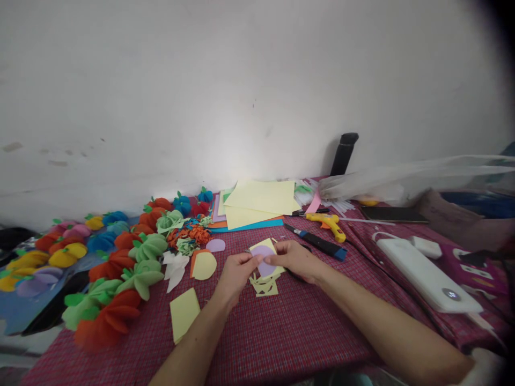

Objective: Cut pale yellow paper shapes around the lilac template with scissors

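Observation:
A purple paper circle (264, 267) lies against a pale yellow paper piece (269, 245), held up over the checkered cloth. My left hand (237, 273) pinches the left side of these papers, and my right hand (293, 260) pinches the right side. Just beneath them are pale yellow cut-out scraps (266, 289). Left of my left hand lie a yellow round-edged paper (205, 266), a purple half-round piece (216, 245) and a stack of yellow rectangles (184, 314).
Colourful paper pumpkins (116, 265) fill the left side. Yellow sheets (261, 201) lie by the wall. A blue-black cutter (319, 244), a yellow glue gun (330, 224), a dark phone (394, 214) and a white power bank (428, 274) with cables are on the right.

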`<state>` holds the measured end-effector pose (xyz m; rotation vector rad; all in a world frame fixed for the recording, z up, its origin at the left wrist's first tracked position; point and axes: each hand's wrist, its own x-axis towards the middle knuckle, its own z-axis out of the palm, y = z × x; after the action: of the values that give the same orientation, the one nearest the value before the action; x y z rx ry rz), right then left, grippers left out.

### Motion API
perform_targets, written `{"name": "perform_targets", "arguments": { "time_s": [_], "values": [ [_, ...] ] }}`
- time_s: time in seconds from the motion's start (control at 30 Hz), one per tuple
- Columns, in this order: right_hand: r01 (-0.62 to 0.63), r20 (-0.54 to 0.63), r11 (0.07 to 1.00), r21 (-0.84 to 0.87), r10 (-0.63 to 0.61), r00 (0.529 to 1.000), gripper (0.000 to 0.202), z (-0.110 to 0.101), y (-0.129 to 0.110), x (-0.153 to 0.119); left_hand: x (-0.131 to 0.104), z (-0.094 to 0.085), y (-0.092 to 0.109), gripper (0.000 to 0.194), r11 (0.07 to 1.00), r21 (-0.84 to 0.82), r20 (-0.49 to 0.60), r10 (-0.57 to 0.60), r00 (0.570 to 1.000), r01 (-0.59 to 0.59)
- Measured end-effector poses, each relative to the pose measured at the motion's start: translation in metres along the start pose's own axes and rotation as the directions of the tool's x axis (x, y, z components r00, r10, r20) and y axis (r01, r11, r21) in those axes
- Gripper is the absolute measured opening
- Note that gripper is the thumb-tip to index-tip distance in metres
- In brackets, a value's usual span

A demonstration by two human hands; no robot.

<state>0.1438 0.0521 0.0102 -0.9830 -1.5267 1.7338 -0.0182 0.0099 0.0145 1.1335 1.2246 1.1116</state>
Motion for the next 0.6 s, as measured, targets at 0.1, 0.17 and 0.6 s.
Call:
{"name": "perform_targets", "arguments": {
  "time_s": [0.1,0.17,0.6],
  "values": [
    [-0.007,-0.008,1.000,-0.021,0.007,1.000,0.031,0.0001,0.0003,-0.0003,0.0005,0.0002,-0.0001,0.031,1.000,-0.004,-0.025,0.002,1.000,-0.002],
    [-0.015,-0.002,1.000,-0.004,0.015,1.000,0.033,0.0006,-0.0004,-0.0009,0.0016,-0.0008,-0.0007,0.032,0.999,-0.037,-0.041,0.006,0.999,-0.008],
    [0.063,-0.046,0.998,0.008,-0.063,0.997,0.031,0.0021,-0.0020,-0.0001,0.0085,-0.0068,-0.0084,0.030,0.990,-0.135,-0.103,0.024,0.994,-0.038]
  ]
}}
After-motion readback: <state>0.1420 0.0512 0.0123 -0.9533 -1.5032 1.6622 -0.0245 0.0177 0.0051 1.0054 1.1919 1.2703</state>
